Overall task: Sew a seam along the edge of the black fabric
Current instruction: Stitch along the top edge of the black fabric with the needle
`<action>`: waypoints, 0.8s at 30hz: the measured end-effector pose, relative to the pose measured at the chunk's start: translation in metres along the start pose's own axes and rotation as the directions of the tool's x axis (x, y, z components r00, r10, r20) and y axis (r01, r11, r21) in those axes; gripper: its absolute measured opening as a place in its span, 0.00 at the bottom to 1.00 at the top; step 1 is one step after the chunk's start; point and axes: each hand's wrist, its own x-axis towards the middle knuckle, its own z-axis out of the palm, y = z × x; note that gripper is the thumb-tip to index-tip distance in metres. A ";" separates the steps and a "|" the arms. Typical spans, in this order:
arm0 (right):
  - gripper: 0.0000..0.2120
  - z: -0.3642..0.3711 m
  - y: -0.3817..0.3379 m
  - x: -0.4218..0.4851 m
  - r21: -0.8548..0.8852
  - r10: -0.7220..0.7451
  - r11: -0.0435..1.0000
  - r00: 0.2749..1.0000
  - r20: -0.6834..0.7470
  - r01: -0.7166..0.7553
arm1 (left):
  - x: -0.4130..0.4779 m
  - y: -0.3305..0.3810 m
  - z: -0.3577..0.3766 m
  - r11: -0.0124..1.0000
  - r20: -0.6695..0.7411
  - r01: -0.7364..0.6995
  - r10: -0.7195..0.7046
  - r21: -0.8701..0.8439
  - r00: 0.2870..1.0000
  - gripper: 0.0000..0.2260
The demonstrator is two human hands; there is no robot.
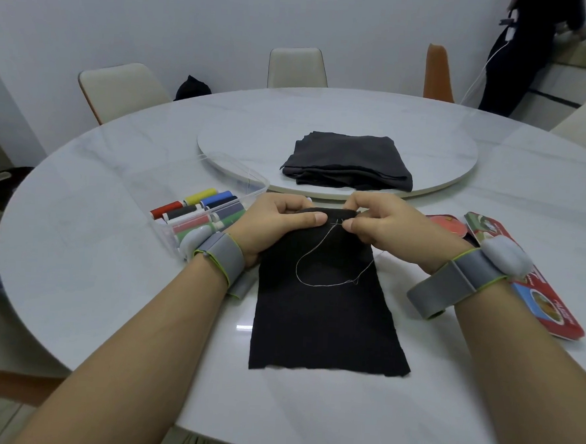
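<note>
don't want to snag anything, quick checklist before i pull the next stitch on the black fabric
1. Left hand grip on the far edge of the black fabric: ok, thumb on top, fingers curled over the edge.
2. Right hand pinch where the thread ends: ok.
3. Needle in that pinch: cannot tell, too small.
4. Thread slack: ok, it lies as an open loop on the fabric.
5. Kink at the loop's right end, knot or not: cannot tell.
6. Near part of the fabric flat on the table: ok.
</note>
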 end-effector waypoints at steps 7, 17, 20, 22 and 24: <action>0.08 0.000 -0.003 -0.002 0.172 0.014 0.985 1.000 0.020 -0.018 | -0.002 0.001 0.000 0.999 0.033 -0.010 0.011 -0.039 0.999 0.06; 0.11 0.008 -0.014 -0.003 0.420 -0.017 0.907 1.000 -0.019 0.023 | -0.008 0.007 0.002 0.984 0.104 0.001 0.018 -0.178 0.994 0.05; 0.10 0.018 -0.018 -0.004 0.477 -0.047 0.874 0.993 -0.111 0.095 | -0.008 0.008 0.004 0.972 0.104 -0.004 0.030 -0.236 0.994 0.06; 0.09 0.027 -0.020 -0.003 0.513 -0.041 0.846 0.978 -0.203 0.141 | -0.008 0.007 0.005 0.968 0.096 -0.015 0.041 -0.250 0.995 0.06; 0.04 0.038 -0.021 -0.002 0.474 -0.063 0.853 0.944 -0.324 0.220 | -0.008 0.007 0.008 0.966 0.091 -0.023 0.048 -0.256 0.995 0.07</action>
